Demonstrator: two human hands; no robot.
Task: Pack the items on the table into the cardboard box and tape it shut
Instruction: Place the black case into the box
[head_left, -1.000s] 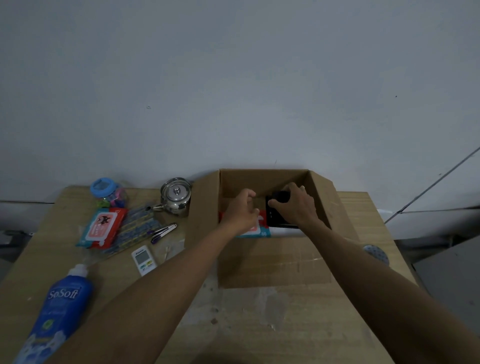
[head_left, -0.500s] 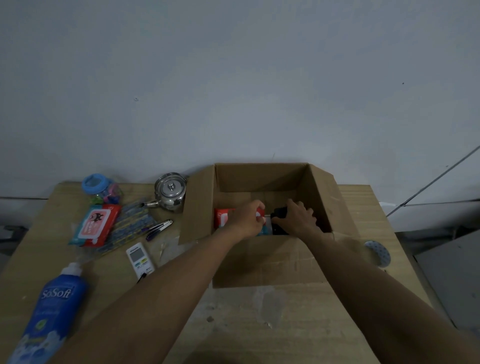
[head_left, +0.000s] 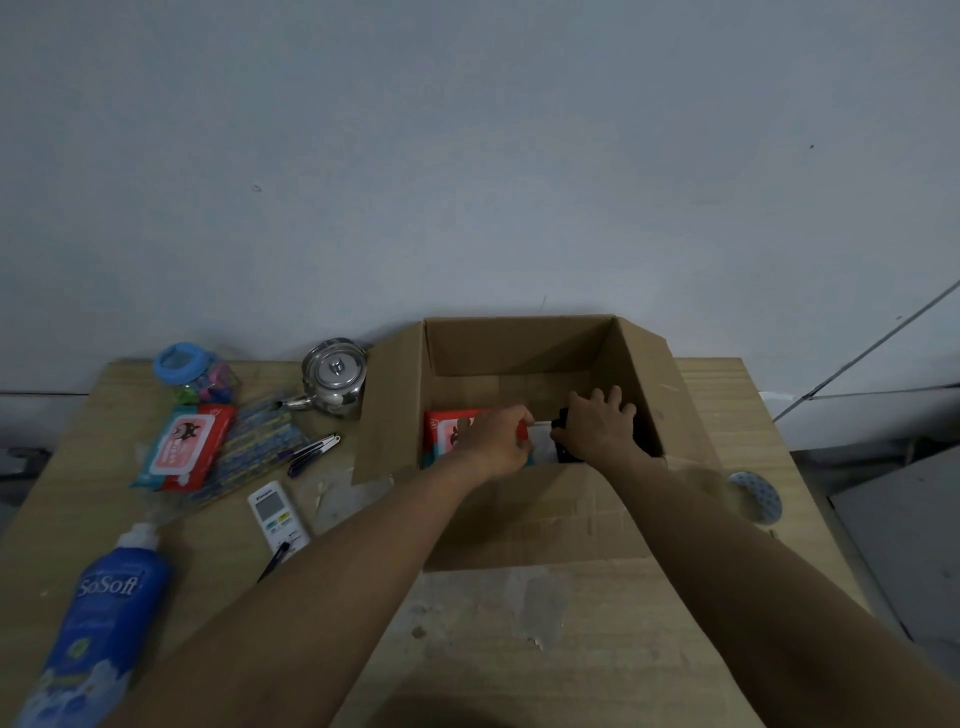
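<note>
The open cardboard box (head_left: 519, 519) stands at the middle of the table. Inside it lies a red and white wipes pack (head_left: 447, 431). My left hand (head_left: 498, 439) reaches into the box with its fingers curled round the right end of that pack. Beside it, my right hand (head_left: 597, 428) grips a black object (head_left: 563, 452) low at the box's right side; most of that object is hidden under my fingers. Left of the box lie a second wipes pack (head_left: 182, 447), blue patterned packets (head_left: 254, 447), a white remote (head_left: 275, 514) and a blue SoSoft bottle (head_left: 98, 623).
A steel kettle (head_left: 335, 376) and a blue-lidded jar (head_left: 192, 371) stand at the table's back left. A purple clip (head_left: 311, 449) lies near the box's left flap (head_left: 389, 405). A tape roll (head_left: 756, 493) sits right of the box. A wall rises directly behind.
Both hands have sunk deeper into the box. The black object went down with my right hand toward the box's right side. My left hand stays on the pack.
</note>
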